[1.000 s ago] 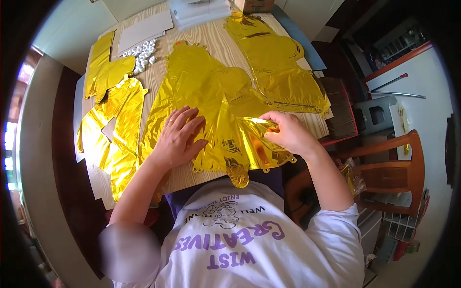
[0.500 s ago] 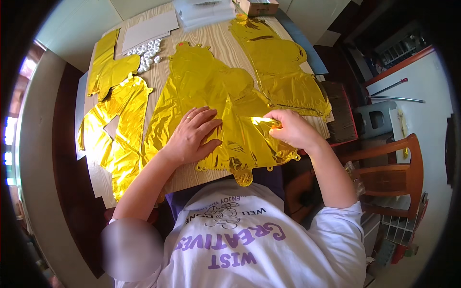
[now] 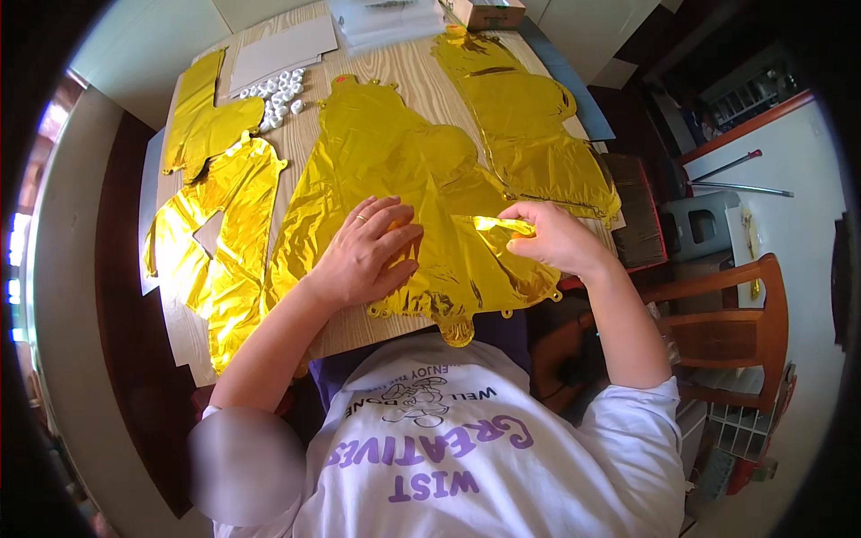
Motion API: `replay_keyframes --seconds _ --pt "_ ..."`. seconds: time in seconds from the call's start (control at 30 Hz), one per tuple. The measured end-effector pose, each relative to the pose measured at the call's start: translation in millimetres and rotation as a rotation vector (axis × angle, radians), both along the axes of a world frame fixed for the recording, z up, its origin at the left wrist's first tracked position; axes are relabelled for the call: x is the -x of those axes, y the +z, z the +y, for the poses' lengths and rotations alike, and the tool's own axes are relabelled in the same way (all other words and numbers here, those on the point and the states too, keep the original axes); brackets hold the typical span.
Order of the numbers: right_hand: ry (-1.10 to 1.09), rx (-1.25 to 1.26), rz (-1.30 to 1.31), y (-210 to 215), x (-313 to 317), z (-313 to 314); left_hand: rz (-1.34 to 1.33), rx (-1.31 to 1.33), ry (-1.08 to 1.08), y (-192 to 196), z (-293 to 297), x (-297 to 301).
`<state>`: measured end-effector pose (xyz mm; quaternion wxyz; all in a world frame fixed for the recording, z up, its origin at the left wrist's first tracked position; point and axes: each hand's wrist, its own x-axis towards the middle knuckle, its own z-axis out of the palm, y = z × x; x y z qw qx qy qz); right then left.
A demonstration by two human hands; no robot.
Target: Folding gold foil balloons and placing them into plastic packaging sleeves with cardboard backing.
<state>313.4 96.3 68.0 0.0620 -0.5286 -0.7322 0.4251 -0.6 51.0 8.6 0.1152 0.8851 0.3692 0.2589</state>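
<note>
A flat gold foil balloon (image 3: 395, 170), uninflated and creased, lies in the middle of the table with small tabs along its near edge. My left hand (image 3: 368, 251), a ring on one finger, rests on it with fingers stretched out. My right hand (image 3: 552, 240) pinches a raised fold of the foil between thumb and fingers at the balloon's right side. The fold's far end catches bright light. Whether more than one balloon lies under my hands, I cannot tell.
More flat gold balloons lie at the left (image 3: 224, 242), far left (image 3: 202, 121) and right (image 3: 529, 125). Small white rolls (image 3: 278, 94) sit beside grey sheets (image 3: 282, 56). Clear plastic bags (image 3: 386, 22) and a cardboard box (image 3: 484, 13) are at the back. A wooden chair (image 3: 762, 332) stands right.
The foil fold in my right hand stands out more and has shifted slightly right. My left hand has moved a little to the right across the balloon.
</note>
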Motion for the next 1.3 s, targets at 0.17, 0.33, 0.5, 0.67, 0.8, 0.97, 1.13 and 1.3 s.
replay_keyframes --seconds 0.17,0.33,0.5,0.67,0.8,0.97,1.13,1.3 --pt "-0.084 0.066 0.024 -1.9 -6.9 -3.4 -0.03 0.017 -0.007 -3.3 -0.3 -2.0" --pt "-0.085 -0.145 0.048 26.1 10.8 -16.3 -0.02 0.015 0.019 -3.8 -3.6 -0.8" --pt "0.062 -0.27 0.197 35.6 56.3 -22.2 -0.037 0.012 0.027 -5.1 -2.8 -1.8" --pt "0.203 -0.321 0.215 -0.1 103.8 -37.1 -0.047 0.013 0.03 -8.6 -1.7 -1.6" --pt "0.158 -0.06 0.353 4.8 87.4 -50.1 -0.07 0.027 0.03 -12.0 -2.6 0.5" --pt "0.126 -0.694 0.231 -26.8 41.5 -46.8 -0.018 0.052 0.011 -8.2 -3.4 3.2" --pt "0.215 -0.891 0.034 -67.6 36.4 -48.9 0.011 0.049 0.017 -10.8 -3.5 3.8" --pt "0.263 -0.875 -0.04 -68.9 40.1 -50.3 0.031 0.064 0.008 -8.2 -3.2 6.1"
